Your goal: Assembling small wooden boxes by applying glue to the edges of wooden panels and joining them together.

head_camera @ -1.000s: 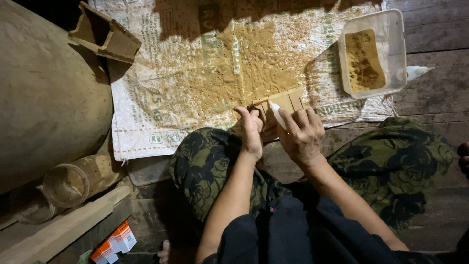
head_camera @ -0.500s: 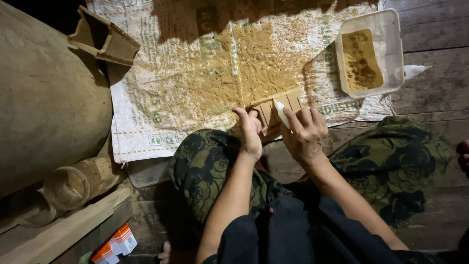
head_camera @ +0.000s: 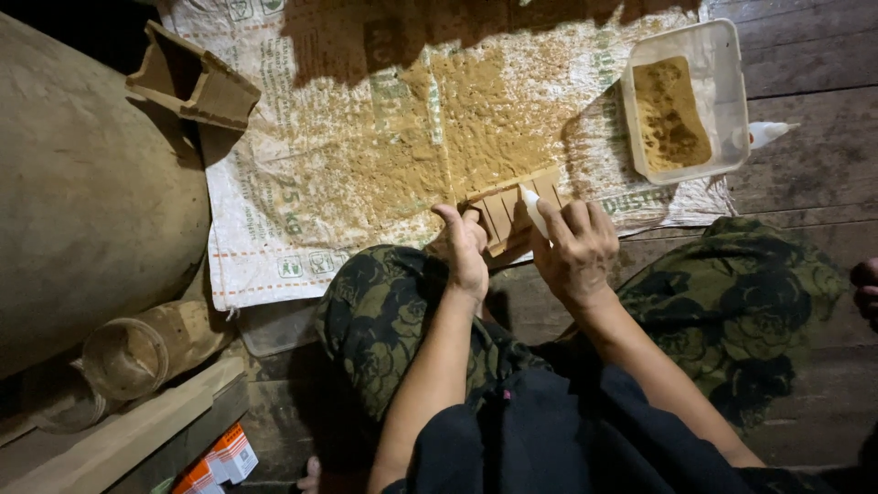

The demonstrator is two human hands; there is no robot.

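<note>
Gluing a slatted wooden piece at the near edge of a powder-strewn sack

The left hand [head_camera: 465, 249] pins the slatted wooden piece [head_camera: 512, 212], fingers closed on its left end, while the right hand [head_camera: 578, 249] grips a small white glue bottle [head_camera: 533, 210], nozzle down on the slats. Squeezed too hard, the bottle could flood glue onto the woven sack [head_camera: 302, 183] beneath, or the piece could slip sideways and pick up loose brown powder [head_camera: 476, 137]. Counted from the piece: one plastic tub [head_camera: 727, 91] up to its right, one second glue bottle [head_camera: 766, 134] beyond the tub, one cardboard mould [head_camera: 194, 82] far to its upper left.
</note>
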